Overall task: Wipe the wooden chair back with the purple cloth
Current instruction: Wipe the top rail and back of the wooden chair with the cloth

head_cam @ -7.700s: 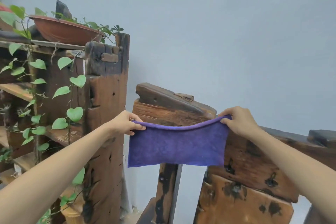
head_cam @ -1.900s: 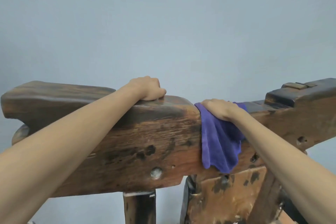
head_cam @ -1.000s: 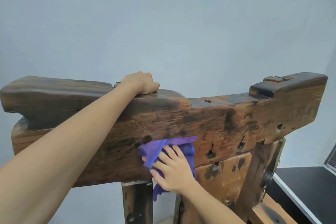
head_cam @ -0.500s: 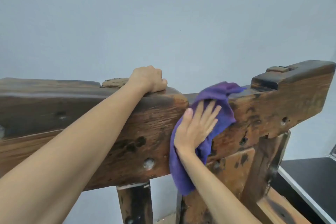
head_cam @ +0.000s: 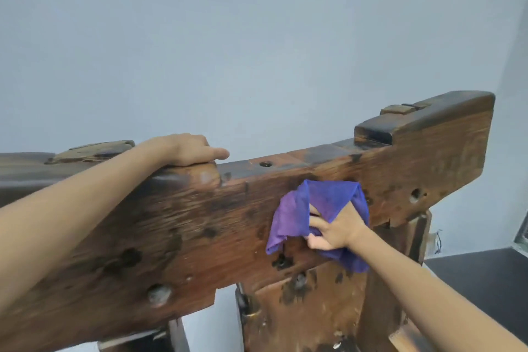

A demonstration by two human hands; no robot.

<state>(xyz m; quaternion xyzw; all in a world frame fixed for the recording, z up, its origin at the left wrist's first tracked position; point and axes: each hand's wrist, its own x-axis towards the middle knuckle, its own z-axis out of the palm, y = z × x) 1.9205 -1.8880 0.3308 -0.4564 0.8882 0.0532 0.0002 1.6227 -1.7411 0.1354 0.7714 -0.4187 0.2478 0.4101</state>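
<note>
The wooden chair back (head_cam: 183,226) is a thick, dark, weathered beam that crosses the view, with holes and dark stains on its front face. The purple cloth (head_cam: 323,208) is bunched against that front face, right of the middle. My right hand (head_cam: 334,233) grips it and presses it to the wood, with part of the cloth folded over my fingers. My left hand (head_cam: 188,150) rests on the raised top edge of the beam, its fingers lying over the far side and pointing right.
A plain grey-blue wall (head_cam: 257,37) stands close behind the chair. Wooden uprights and a lower panel (head_cam: 308,308) run down below the beam. A dark floor or surface (head_cam: 485,274) shows at the lower right.
My right hand has slid the cloth down from the beam's top edge to its front face and further right. It now clutches the cloth instead of lying flat on it. My left hand stays put.
</note>
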